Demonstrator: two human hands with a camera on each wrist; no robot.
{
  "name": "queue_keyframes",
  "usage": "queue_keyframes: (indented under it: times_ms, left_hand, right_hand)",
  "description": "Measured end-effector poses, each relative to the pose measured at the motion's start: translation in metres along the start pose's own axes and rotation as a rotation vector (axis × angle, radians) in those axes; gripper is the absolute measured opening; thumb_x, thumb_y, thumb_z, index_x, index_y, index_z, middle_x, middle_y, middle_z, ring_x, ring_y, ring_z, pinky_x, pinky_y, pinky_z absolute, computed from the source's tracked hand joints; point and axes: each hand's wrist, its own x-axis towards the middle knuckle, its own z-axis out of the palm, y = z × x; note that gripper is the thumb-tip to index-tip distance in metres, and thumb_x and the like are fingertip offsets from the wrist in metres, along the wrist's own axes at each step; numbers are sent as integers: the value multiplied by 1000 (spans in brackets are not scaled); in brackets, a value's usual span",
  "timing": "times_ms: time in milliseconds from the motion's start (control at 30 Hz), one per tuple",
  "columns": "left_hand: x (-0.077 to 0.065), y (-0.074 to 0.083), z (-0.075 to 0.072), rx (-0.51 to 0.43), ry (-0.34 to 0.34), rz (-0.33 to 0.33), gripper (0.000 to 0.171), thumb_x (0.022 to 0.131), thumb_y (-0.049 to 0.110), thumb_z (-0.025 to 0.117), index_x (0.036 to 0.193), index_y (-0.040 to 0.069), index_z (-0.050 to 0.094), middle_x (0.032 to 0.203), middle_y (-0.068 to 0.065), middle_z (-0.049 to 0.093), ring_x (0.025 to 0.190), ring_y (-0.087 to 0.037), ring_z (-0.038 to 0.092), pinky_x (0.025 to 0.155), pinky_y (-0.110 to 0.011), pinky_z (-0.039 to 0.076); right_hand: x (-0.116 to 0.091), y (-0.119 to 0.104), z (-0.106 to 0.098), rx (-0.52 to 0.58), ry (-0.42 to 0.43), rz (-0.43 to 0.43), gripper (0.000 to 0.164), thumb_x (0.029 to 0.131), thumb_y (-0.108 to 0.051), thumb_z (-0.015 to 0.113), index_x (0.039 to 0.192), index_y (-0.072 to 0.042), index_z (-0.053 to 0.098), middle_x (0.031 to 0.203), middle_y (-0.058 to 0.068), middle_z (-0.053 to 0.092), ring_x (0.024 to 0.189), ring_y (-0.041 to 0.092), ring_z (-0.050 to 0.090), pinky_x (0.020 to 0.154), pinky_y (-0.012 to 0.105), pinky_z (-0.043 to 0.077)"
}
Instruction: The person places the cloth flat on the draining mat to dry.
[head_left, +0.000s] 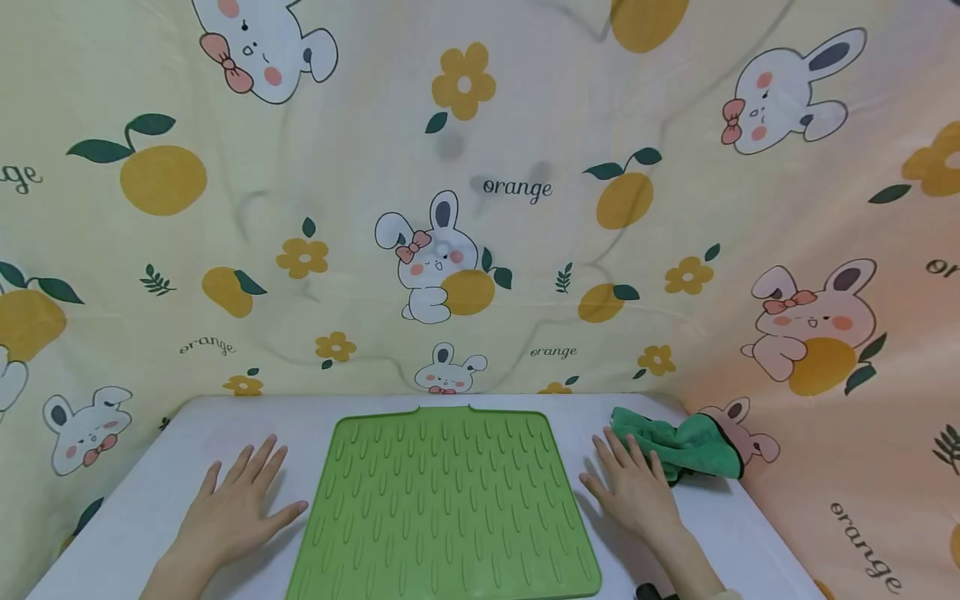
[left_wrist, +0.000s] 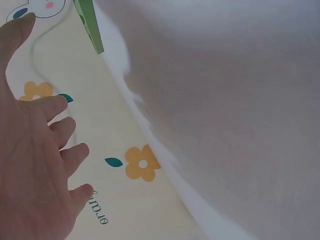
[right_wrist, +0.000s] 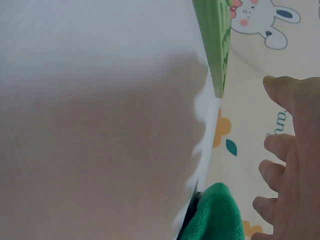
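A green ribbed mat [head_left: 450, 508] with a raised rim and a tab at its far edge lies flat on the white table, between the two hands. To its left, my left hand [head_left: 236, 508] has its fingers spread and holds nothing; the left wrist view shows the same hand [left_wrist: 37, 145] beside a corner of the mat [left_wrist: 90, 25]. On the other side, my right hand [head_left: 633, 492] is spread as well, its fingers overlapping the near edge of a crumpled green cloth [head_left: 693, 446] with dark trim. That cloth [right_wrist: 215, 215] shows low in the right wrist view, near the right fingers [right_wrist: 277, 175].
The white tabletop [head_left: 135, 517] carries the mat and the cloth. A pale curtain [head_left: 360, 150] printed with rabbits, oranges and flowers hangs behind and at both sides. A small black object [head_left: 647, 592] shows at the bottom edge, by the right forearm.
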Motion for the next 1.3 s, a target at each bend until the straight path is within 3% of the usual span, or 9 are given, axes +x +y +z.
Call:
queue_keyframes:
  times_ms: [433,667,867,1100,1300]
  left_hand:
    - [-12,6,-5,10,-11,29,96,89,71,65,155,3,46,164,-18,37,147,-48,35,115,-72,20]
    - [-21,9,-5,32,-29,78,93,87,70,68,153,7,51,162,-14,42,145,-45,41,114,-71,25]
    - [-28,14,1,25,-48,123,94,84,73,68,151,9,54,160,-12,46,143,-43,45,113,-70,28]
    - [-39,17,11,24,-17,199,96,82,80,64,148,10,59,157,-7,51,142,-38,49,111,-67,34]
    - [-42,19,19,-14,-81,209,96,84,81,61,150,12,57,159,-5,49,144,-36,47,111,-68,33]
  right_hand:
    - [1,5,-8,19,40,-10,75,103,-53,59,162,-12,37,168,16,30,152,52,24,116,76,14]
    - [6,21,-15,16,85,-17,77,103,-52,60,161,-8,38,166,21,33,150,53,26,115,77,15]
    - [14,41,-16,-5,87,-40,76,103,-49,61,163,-8,35,166,22,32,149,54,27,115,77,15]
    - [23,57,-19,-47,95,-102,72,100,-40,68,158,-5,43,163,21,38,147,53,33,114,77,20]
    - [34,65,-21,-64,51,-136,72,100,-36,69,159,-5,41,163,22,38,146,53,33,113,78,22]
